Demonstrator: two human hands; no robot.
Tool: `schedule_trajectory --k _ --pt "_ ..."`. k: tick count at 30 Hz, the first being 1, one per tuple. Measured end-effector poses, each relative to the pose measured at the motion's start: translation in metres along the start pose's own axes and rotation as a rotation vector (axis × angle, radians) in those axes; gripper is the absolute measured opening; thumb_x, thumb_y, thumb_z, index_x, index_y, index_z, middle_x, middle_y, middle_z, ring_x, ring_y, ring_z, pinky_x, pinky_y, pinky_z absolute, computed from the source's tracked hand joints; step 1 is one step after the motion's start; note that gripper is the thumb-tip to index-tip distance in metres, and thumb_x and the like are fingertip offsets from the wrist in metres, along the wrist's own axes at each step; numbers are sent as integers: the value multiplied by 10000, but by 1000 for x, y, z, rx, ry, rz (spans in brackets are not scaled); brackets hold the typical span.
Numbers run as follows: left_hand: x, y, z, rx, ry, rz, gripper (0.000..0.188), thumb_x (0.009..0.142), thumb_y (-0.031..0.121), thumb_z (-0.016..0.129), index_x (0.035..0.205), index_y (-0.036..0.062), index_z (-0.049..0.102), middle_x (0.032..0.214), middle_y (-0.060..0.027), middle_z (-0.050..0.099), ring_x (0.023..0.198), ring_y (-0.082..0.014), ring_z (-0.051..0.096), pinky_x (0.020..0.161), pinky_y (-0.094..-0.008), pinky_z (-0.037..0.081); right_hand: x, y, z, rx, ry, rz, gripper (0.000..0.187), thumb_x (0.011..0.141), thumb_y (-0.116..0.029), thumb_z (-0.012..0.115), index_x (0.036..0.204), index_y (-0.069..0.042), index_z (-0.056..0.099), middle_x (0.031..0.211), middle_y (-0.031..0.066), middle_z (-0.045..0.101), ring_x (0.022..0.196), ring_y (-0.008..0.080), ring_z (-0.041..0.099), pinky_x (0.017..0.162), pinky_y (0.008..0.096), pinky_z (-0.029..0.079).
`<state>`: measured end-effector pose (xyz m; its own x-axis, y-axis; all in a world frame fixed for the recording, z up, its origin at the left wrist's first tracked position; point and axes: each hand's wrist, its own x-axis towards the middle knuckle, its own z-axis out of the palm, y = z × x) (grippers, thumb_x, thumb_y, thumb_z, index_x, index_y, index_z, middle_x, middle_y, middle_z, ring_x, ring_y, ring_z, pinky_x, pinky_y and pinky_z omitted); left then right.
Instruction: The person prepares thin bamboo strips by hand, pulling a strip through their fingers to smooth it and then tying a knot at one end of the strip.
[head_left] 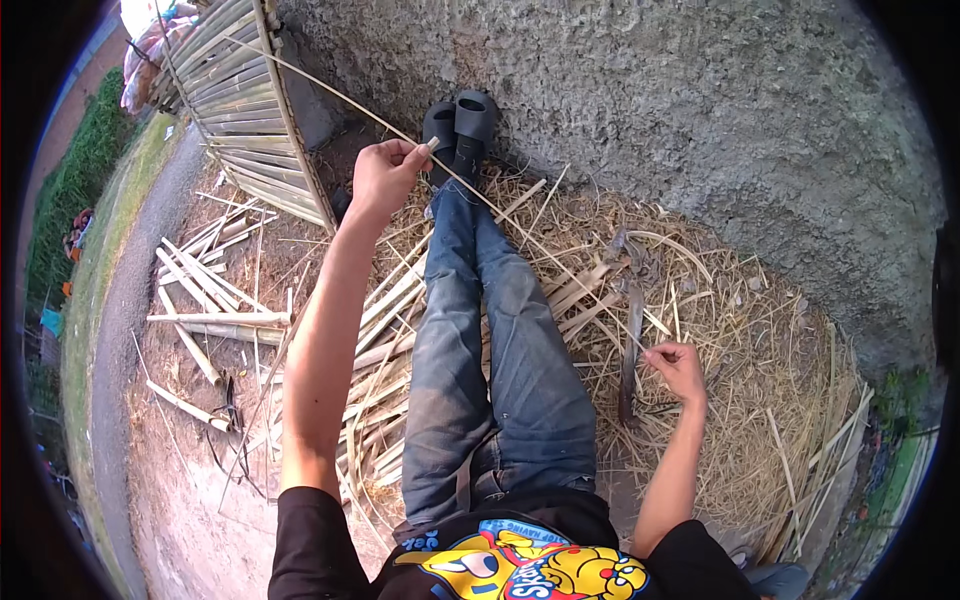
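A long, thin bamboo strip (545,252) slants across above my legs, from the upper left down to the right. My left hand (384,178), raised over my shins, is closed on it, with a short pale piece (432,145) showing at the fingertips. My right hand (676,370) pinches the strip's lower right end between thumb and fingers. Close to that hand, a long curved blade (633,345) lies on the shavings. Split bamboo pieces (385,340) are piled beside and under my outstretched legs (500,340).
A bamboo slat panel (255,120) stands at the far left against the rough grey wall (640,100). Thicker bamboo lengths (215,320) lie on the ground at left. Shavings (740,400) cover the right side, with long strips (825,470) at its edge. Dark slippers (474,115) are on my feet.
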<state>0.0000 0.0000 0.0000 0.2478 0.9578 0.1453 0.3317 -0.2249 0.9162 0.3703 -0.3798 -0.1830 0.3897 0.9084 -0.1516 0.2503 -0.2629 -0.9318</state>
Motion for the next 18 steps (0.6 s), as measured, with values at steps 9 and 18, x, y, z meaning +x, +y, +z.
schedule_trajectory --k 9,18 --pt "-9 -24 24 -12 -70 -65 187 943 185 703 887 6 705 764 -6 707 606 -42 533 564 -241 415 -23 8 -1 -86 -303 129 118 855 -84 772 900 24 764 760 59 733 706 89 665 648 255 517" --pt "-24 -54 58 -12 -112 -89 203 937 214 704 892 16 705 775 -8 713 617 -48 517 588 -239 416 -20 37 -11 -254 -361 297 160 759 -187 808 820 -43 776 667 10 672 639 95 578 620 290 449"
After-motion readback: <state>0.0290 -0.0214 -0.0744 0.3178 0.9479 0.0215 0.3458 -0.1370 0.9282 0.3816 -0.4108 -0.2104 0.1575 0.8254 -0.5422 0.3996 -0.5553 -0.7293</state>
